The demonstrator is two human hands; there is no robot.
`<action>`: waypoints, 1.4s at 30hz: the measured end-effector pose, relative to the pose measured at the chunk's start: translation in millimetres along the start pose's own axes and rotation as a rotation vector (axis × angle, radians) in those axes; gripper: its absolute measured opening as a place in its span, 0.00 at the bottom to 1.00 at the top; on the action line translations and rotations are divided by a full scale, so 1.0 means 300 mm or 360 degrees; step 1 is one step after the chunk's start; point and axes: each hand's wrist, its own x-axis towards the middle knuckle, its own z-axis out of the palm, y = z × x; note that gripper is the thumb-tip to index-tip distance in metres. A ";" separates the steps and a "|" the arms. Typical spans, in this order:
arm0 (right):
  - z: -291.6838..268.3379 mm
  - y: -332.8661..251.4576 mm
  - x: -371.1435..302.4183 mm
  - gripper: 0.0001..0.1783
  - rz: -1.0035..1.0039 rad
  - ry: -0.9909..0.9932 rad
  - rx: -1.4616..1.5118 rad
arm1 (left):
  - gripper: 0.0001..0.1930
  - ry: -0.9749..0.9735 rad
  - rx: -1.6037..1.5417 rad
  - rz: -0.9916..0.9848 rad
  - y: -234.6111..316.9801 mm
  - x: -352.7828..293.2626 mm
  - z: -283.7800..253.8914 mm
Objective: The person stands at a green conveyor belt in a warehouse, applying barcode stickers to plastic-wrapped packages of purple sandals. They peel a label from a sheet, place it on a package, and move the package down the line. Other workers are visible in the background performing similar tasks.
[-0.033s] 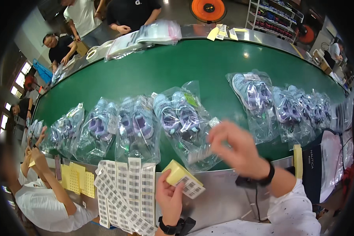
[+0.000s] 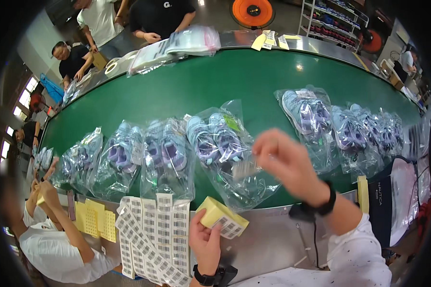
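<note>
My left hand is closed round a folded yellow-backed stack of barcode labels above the table's metal edge. Over the lower part of a clear bag, my right hand has its fingers curled together, slightly blurred. A blurred barcode label shows just below these fingertips; whether they hold it is unclear. Inside that bag lies a pair of light-blue and purple shoes, with a green tag near the top.
More bagged shoes lie to the left, others to the right, on the green table. Barcode label sheets hang over the near edge. A co-worker's hands work at the left. Plastic bags lie at the far edge.
The barcode label near my right hand appears higher, nearer the fingertips. My right hand has shifted slightly up, and the bag's lower edge spreads farther right. My left hand has barely moved.
</note>
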 end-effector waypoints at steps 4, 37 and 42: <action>-0.190 0.295 0.267 0.07 0.0313 0.0209 0.0060 | 0.22 -0.0060 0.0047 0.0030 -0.143 -0.010 -0.020; -0.856 0.532 0.024 0.23 0.0151 0.0553 -0.1360 | 0.27 -0.0162 0.0096 0.0026 -0.190 -0.076 0.110; -0.702 0.534 -0.127 0.22 0.0484 0.0452 -0.1072 | 0.24 -0.0077 0.0017 0.0082 -0.192 -0.076 0.133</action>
